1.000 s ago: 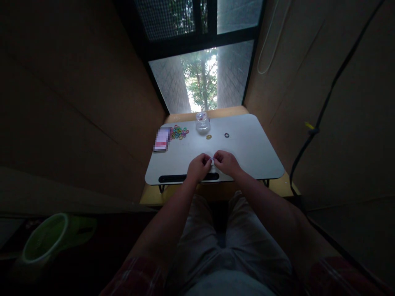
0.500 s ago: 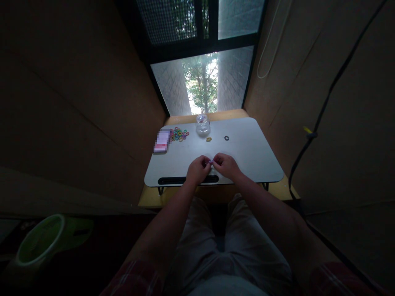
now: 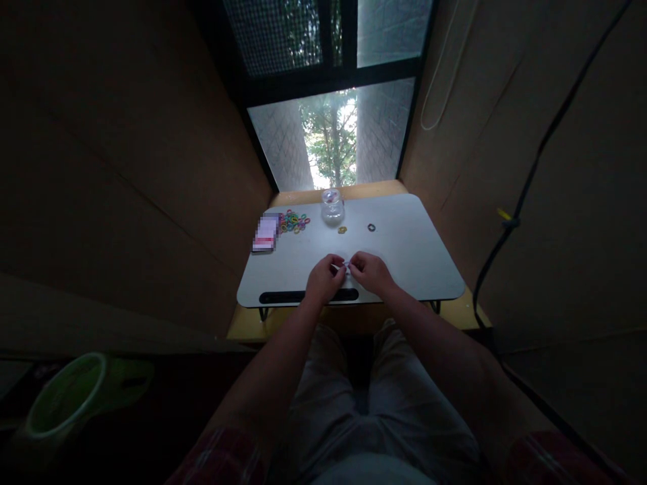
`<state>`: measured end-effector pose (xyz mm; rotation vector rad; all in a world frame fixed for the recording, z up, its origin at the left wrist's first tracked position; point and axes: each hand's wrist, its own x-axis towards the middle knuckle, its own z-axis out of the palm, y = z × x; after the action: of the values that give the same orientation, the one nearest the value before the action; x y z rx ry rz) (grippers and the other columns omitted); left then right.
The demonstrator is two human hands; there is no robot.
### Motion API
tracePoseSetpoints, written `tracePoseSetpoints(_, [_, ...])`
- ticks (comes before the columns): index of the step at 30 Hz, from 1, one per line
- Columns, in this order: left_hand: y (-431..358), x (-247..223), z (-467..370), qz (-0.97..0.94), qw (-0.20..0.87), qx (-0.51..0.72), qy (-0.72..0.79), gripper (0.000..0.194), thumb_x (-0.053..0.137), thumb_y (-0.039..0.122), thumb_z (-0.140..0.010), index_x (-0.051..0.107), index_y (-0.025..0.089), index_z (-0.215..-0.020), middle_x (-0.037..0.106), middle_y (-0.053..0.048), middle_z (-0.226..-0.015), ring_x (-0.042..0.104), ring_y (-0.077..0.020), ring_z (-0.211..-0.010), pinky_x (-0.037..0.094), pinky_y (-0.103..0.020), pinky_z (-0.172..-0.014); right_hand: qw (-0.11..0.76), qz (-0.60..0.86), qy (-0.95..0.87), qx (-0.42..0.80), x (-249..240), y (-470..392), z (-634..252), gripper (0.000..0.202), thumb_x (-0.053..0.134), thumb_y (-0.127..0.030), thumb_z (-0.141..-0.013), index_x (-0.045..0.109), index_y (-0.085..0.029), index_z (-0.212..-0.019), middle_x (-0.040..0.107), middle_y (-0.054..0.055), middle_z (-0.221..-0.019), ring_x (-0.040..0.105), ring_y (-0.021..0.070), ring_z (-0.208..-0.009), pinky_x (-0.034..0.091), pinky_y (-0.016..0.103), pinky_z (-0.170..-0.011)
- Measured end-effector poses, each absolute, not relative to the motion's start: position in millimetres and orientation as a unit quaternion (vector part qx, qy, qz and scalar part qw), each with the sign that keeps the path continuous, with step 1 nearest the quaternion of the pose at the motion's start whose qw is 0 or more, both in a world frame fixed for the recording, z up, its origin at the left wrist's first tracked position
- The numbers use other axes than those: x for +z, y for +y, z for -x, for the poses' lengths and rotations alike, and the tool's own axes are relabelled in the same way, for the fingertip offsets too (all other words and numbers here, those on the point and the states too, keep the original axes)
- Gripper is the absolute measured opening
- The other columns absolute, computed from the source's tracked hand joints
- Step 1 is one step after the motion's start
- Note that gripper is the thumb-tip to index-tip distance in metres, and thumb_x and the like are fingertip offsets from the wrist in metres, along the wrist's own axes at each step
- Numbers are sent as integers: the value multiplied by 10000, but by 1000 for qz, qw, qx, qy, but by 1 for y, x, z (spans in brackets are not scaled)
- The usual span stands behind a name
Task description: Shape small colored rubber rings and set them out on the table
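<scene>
Left hand and right hand, both tight on purplish band between them.

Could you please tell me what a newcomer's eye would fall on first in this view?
Probably the bright window beyond the far edge of the white table. Then the colorful pile of small bands near the table's far left corner. Near the front edge, the left hand and right hand share a grip on a small pale item, too small to make out.

Forearms forward and inward, left grip and right grip close together, both pinched.
</scene>
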<state>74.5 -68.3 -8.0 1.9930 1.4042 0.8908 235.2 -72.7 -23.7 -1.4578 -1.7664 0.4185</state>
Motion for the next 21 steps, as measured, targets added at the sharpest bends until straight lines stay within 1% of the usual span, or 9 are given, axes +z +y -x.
tracePoseSetpoints(8, [-68,-6,-73,-756,242,304,527,144,564,320,-825,630,203,-878,653,1,-776,546,-105,-658,396,-229,-623,386,571,-702,178,-21,-75,-236,88,575,-243,-779,650,-202,-801,646,-7,-680,537,112,-584,373,220,-567])
tracePoseSetpoints(15, [-67,-9,-72,-765,229,315,514,114,560,292,-820,628,204,-845,640,1,-771,547,-112,-688,397,-237,-643,389,566,-701,191,-22,-74,-237,100,576,-252,-786,660,-204,-812,657,-3,-683,544,114,-584,379,221,-565])
tracePoseSetpoints(18, [-67,-11,-72,-756,238,322,517,125,570,301,-817,628,205,-874,643,3,-771,550,-106,-663,399,-236,-629,393,565,-699,195,-23,-74,-237,107,573,-264,-793,661,-204,-806,658,-3,-684,545,113,-580,375,220,-559])
tracePoseSetpoints(21, [-67,-11,-72,-747,251,325,522,179,583,311,-812,629,214,-955,652,7,-776,558,-101,-646,407,-234,-629,399,562,-696,201,-23,-74,-237,117,568,-271,-798,662,-205,-816,657,-5,-690,540,108,-569,372,218,-552])
